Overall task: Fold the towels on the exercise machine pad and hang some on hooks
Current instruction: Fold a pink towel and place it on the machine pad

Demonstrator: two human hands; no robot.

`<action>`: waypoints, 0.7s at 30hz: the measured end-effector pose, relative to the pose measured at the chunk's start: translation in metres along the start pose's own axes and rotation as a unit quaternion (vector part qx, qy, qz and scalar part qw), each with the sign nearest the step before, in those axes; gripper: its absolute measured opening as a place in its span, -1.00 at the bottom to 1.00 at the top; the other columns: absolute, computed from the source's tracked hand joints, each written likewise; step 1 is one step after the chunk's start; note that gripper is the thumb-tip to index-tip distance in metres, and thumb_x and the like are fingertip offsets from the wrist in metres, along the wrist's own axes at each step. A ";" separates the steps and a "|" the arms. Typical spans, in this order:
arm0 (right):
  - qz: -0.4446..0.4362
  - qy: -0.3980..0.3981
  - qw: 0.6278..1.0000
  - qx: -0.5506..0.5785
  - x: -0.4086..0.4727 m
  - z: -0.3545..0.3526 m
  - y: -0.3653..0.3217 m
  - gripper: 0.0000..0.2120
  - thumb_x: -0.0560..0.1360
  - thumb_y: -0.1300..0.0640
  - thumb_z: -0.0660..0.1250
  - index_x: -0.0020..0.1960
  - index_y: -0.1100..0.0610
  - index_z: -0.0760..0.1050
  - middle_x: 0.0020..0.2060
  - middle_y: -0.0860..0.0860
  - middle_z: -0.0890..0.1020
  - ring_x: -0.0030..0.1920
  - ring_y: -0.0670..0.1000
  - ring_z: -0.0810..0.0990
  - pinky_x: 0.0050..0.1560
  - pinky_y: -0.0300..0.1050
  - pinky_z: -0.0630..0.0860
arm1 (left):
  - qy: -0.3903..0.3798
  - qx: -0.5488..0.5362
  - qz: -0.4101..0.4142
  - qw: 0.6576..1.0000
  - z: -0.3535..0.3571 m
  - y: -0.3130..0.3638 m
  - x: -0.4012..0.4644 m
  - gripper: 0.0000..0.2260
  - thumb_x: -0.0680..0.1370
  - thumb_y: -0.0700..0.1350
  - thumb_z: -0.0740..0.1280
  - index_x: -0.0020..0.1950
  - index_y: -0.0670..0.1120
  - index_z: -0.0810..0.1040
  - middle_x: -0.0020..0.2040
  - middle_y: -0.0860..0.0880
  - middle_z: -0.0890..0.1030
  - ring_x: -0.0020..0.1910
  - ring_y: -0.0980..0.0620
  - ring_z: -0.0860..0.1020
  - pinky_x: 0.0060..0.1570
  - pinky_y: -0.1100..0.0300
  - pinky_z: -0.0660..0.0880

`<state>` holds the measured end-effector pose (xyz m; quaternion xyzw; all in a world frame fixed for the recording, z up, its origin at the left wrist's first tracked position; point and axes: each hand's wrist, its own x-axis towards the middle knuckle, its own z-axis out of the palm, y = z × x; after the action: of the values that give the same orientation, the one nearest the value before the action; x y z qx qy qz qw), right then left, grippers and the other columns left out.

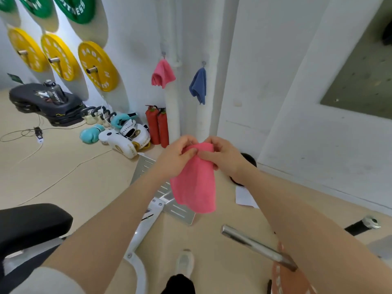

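White walls met in a corner above a tan floor, which filled the lower half of the view. At ten o'clock, yellow plates sat on wall pegs, with green plates above them at eleven. A black pad of the exercise machine lay at eight o'clock, its white frame running up toward a perforated metal footplate near centre. Another dark bench stood at ten o'clock, with a bottle on it. A steel bar crossed the floor at five o'clock.

Dead centre, a pink towel hung in the air, held up by its top edge. The left hand and the right hand sat close together, each pinching that top edge between thumb and fingers, with the cloth drooping below them over the footplate.

At twelve o'clock, a second pink towel hung bunched from a wall hook, and just to its right a blue towel hung from another hook. Two red extinguishers stood against the corner beneath them. At nine to ten o'clock, white and teal boxing gloves lay heaped on the floor beside them. A white shoe showed at six o'clock.
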<state>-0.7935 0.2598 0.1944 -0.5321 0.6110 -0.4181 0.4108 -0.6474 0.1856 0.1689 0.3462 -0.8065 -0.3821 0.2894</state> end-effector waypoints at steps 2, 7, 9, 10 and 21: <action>0.004 0.007 1.000 -0.029 0.045 -0.020 0.005 -0.95 0.48 0.23 0.31 -0.06 0.17 0.50 -0.27 0.04 0.51 -0.31 -0.03 0.47 -0.36 -0.27 0.44 | -0.026 0.012 0.008 1.000 -0.002 -0.015 0.048 -0.87 0.57 -0.17 0.22 0.09 -0.02 0.46 0.01 0.01 0.55 0.02 0.07 0.50 0.01 0.28 0.40; 0.033 0.024 0.996 -0.075 0.169 -0.069 -0.007 -0.93 0.48 0.22 0.30 -0.04 0.16 0.52 -0.29 0.03 0.52 -0.34 -0.05 0.46 -0.34 -0.26 0.43 | -0.042 0.033 0.014 0.998 -0.018 -0.036 0.180 -0.80 0.60 -0.15 0.18 0.20 -0.10 0.48 0.03 0.06 0.52 0.02 0.14 0.46 -0.11 0.44 0.33; 0.015 0.035 0.995 -0.088 0.212 -0.084 -0.023 -0.98 0.48 0.21 0.29 -0.09 0.13 0.49 -0.30 0.01 0.50 -0.36 -0.06 0.44 -0.34 -0.26 0.42 | -0.030 0.005 0.014 0.999 -0.034 -0.037 0.227 -0.87 0.59 -0.16 0.18 0.10 -0.05 0.48 -0.06 0.13 0.51 -0.06 0.18 0.46 -0.17 0.52 0.35; 0.003 0.041 0.993 -0.107 0.231 -0.091 -0.030 -0.99 0.48 0.19 0.29 -0.12 0.11 0.47 -0.31 0.01 0.50 -0.37 -0.06 0.45 -0.34 -0.26 0.43 | -0.030 -0.002 0.016 0.999 -0.041 -0.037 0.249 -0.89 0.59 -0.16 0.18 0.06 -0.02 0.47 -0.09 0.15 0.50 -0.08 0.20 0.46 -0.16 0.53 0.35; -0.067 -0.023 0.987 -0.145 0.367 -0.188 -0.059 -0.83 0.44 0.29 0.34 -0.06 0.06 0.47 -0.31 0.01 0.60 -0.23 -0.01 0.58 0.07 0.03 0.52 | 0.055 -0.078 0.036 0.995 -0.066 -0.033 0.418 -0.88 0.59 -0.21 0.18 0.03 -0.09 0.50 -0.18 0.12 0.50 -0.20 0.26 0.42 -0.24 0.60 0.33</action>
<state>-0.9882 -0.0960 0.2883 -0.6355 0.6181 -0.3394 0.3146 -0.8362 -0.1830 0.2619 0.3139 -0.7689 -0.4140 0.3726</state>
